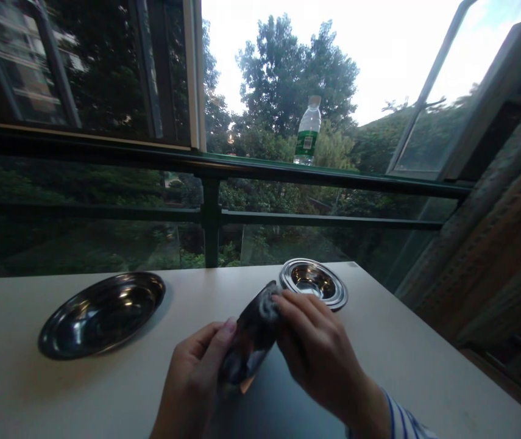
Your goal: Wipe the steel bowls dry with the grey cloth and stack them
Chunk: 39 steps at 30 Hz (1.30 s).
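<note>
Nearest: left hand [196, 372] and right hand [322, 344], both bare, on one dark glossy piece [246, 350]. Piece is smooth, curved, held tilted over the near middle of the white table [187, 305]; blurred, exact type unclear. Left hand pinches its left edge, thumb on top, fingers curled. Right hand has fingers bent together, fingertips at a grey, mottled patch by its far end; can't tell if that's a pad or a reflection. Small orange bit shows at its near end. Left on table: oval dish [102, 317], shiny metal, shallow. Far right: round metal bowl [312, 283], wide stepped rim, just beyond the right hand. Clear plastic bottle [308, 131], green label, upright at the dark railing [260, 167].
</note>
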Available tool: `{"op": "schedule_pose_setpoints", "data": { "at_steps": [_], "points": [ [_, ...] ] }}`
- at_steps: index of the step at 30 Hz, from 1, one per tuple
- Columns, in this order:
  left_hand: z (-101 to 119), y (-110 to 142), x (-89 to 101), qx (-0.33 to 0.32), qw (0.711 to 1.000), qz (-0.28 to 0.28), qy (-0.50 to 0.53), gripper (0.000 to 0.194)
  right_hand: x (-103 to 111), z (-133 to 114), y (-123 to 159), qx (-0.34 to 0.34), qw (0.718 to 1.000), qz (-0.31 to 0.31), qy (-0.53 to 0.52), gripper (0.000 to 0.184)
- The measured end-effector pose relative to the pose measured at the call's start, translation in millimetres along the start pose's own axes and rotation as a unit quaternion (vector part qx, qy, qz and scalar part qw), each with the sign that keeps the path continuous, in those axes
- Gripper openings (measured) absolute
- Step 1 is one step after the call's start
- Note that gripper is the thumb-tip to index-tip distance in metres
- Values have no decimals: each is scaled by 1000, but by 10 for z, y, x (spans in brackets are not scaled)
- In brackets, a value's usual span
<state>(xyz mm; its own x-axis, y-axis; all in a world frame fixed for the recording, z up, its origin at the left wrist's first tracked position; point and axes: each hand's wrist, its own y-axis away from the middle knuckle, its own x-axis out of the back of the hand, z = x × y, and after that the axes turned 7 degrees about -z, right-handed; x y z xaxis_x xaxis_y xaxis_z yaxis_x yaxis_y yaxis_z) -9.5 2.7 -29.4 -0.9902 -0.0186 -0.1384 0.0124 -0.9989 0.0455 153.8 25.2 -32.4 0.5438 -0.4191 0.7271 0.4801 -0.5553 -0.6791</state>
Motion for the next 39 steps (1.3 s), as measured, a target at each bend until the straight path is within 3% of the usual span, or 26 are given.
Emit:
{"op": "schedule_pose_setpoints", "data": {
  "at_steps": [3, 8, 13, 19, 23, 27, 32, 39],
  "points": [
    [-4, -5, 6, -12, 1000, 0, 6, 27, 13, -13, 5, 85, 996, -11, 6, 33],
    [-20, -10, 2, -5, 1000, -7, -7, 31, -2, 41, -17, -29, 999, 1, -24, 27],
    [-24, -4, 14, 2, 1000, -10, 15, 24, -1, -28, 4, 120, 992, -2, 30, 31],
    [10, -17, 2, 9, 999, -8, 41, 22, -19, 142, -20, 12, 1000, -21, 8, 31],
    [22, -18, -37, 13, 994, -2, 107, 19, -55, 26, 29, 48, 998, -19, 35, 39],
    [26, -14, -58, 3, 989, -9, 145, 26, -102, -107, 62, 39, 997, -2, 62, 41],
    [25, -28, -38, 18, 980, -43, 192, 28, -123, -117, 53, 28, 995, 64, 73, 37],
    [-14, -32, -41, 45, 973, -60, 216, 32, -112, -145, 73, 76, 994, 60, 56, 35]
  ]
}}
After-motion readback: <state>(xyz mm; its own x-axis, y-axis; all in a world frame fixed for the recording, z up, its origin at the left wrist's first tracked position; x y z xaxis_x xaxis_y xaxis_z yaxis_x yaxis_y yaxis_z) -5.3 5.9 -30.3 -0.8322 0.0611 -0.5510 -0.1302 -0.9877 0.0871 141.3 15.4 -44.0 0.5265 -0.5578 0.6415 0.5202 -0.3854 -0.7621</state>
